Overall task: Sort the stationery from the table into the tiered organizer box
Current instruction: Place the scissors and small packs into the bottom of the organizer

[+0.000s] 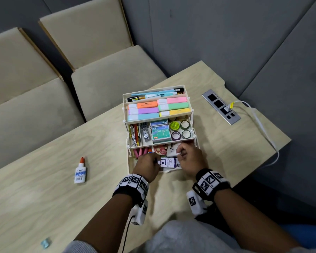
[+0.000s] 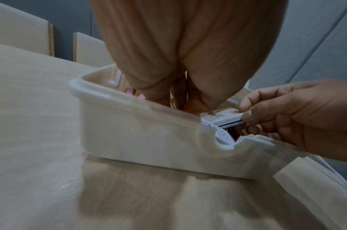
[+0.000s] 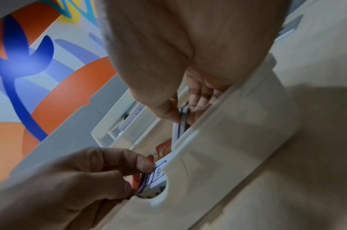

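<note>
The cream tiered organizer box [image 1: 125,106] stands open on the wooden table [image 1: 44,198]. Highlighters fill its top tiers. Staple boxes and tape rolls lie in the middle tier. Both hands reach into the bottom tier. My left hand [image 1: 154,160] pinches the left end of a white stamp pad ink box [image 1: 169,163]. My right hand [image 1: 180,154] pinches its right end. In the right wrist view the left hand [image 3: 145,171] grips the ink box [image 3: 158,172] just behind the tier's front wall [image 3: 227,140]. Pink scissors [image 1: 140,152] lie in the same tier. A white glue bottle [image 1: 80,172] with an orange cap lies on the table at left.
A metal socket panel [image 1: 221,108] with a white cable [image 1: 263,128] plugged in sits at the table's right. Beige chairs [image 1: 108,79] stand behind the table. A small pale blue item [image 1: 46,243] lies near the front edge.
</note>
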A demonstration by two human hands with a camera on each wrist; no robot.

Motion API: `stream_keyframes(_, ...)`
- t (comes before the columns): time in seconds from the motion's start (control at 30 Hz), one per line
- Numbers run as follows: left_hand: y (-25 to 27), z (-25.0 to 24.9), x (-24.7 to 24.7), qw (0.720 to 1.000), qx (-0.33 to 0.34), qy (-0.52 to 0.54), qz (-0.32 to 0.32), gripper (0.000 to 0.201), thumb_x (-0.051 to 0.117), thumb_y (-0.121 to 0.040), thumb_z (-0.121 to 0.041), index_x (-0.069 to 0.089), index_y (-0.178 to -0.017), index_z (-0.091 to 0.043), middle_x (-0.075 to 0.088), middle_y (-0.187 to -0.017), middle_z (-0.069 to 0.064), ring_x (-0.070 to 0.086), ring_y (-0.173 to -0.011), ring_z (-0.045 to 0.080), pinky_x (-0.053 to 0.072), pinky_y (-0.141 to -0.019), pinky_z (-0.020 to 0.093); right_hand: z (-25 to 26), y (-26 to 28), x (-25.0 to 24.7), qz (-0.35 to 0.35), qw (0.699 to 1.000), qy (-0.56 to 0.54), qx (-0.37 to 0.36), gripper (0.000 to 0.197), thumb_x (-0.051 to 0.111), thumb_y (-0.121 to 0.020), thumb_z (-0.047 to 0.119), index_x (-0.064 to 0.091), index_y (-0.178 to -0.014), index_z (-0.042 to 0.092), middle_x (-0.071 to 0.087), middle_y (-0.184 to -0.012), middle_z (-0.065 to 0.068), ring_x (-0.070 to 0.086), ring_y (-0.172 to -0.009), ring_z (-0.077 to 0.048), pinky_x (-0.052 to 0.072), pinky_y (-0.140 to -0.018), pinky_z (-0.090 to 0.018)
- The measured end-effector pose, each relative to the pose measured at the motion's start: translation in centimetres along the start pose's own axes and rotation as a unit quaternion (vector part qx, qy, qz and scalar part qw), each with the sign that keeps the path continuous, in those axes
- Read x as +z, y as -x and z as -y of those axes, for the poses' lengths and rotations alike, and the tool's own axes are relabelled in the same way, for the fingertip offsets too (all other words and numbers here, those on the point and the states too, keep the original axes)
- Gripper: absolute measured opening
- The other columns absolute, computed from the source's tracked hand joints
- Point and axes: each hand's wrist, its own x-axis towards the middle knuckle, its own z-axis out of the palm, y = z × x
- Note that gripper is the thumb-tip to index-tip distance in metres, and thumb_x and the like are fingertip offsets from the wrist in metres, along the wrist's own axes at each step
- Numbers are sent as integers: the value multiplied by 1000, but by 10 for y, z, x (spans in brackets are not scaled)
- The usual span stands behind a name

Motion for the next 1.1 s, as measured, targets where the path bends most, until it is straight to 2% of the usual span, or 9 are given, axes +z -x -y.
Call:
stream_keyframes(0.1,3,0,1,1000,-8,8,-9,23,64,-79,-10,72,-99,-18,73,-93,5,66,-86,24,47,-77,25,2,1,-4,-2,999,-47,9,14,69,-77,-2,69,-79,12,69,-72,5,58,-59,1,45,-58,-9)
stream_keyframes(0.27,5,4,1,1000,-13,19,-17,26,63,-78,-8,72,-100,-18,73,-96,3,67,-85,22,44,-75,20,2,-14,-7,85,995,-39,33,18,68,-76,0,68,-74,18,72,-78,3,61,-67,-7,50,-69,-21)
stream_keyframes(0.37,7,3,0,1000,-2,17,-20,26,63,-77,-7,72,-100,-16,73,-93,4,66,-84,22,44,-75,21,3,-21,-2,139,990,21,27,24,62,-77,-1,61,-72,22,65,-69,1,54,-61,-10,45,-61,-24)
stream_keyframes(0.47,9,3,0,999,33,10,-10,22,60,-77,-7,70,-94,-18,72,-87,3,64,-79,23,48,-72,26,7,-20,5,153,986,63,15,25,56,-79,-3,59,-81,22,54,-66,10,47,-59,-5,36,-56,-20)
stream_keyframes(0.63,12,3,-2,997,73,-4,2,24,53,-77,-7,69,-90,-18,72,-85,3,64,-77,26,41,-64,25,9,-7,16,128,987,94,-10,38,47,-81,-6,50,-99,28,58,-77,5,54,-70,-18,47,-65,-33)
stream_keyframes(0.8,11,-2,-2,999,33,28,12,29,58,-82,-6,72,-105,-16,72,-103,6,67,-91,21,49,-86,29,6,-9,20,107,991,77,-18,49,51,-81,-6,57,-112,32,64,-75,2,62,-67,-20,56,-65,-38)
stream_keyframes(0.9,11,-1,-1,999,28,17,8,31,62,-79,-7,71,-107,-18,67,-105,9,61,-100,24,46,-91,30,4,-10,24,87,991,96,-16,38,56,-88,3,66,-113,31,68,-90,-4,63,-81,-20,53,-78,-30)
stream_keyframes(0.97,12,1,-2,1000,26,17,7,31,64,-79,-7,70,-108,-18,64,-105,10,57,-101,25,45,-91,30,3,-9,25,59,991,120,-21,31,57,-94,15,69,-118,30,65,-108,-8,59,-101,-24,37,-87,-23)
stream_keyframes(1.1,10,2,-1,999,11,23,37,28,59,-83,-9,66,-109,-19,71,-98,6,65,-89,24,42,-74,22,5,-3,25,108,981,156,-39,40,61,-96,26,61,-136,28,54,-118,-12,52,-113,-26,34,-96,-26)
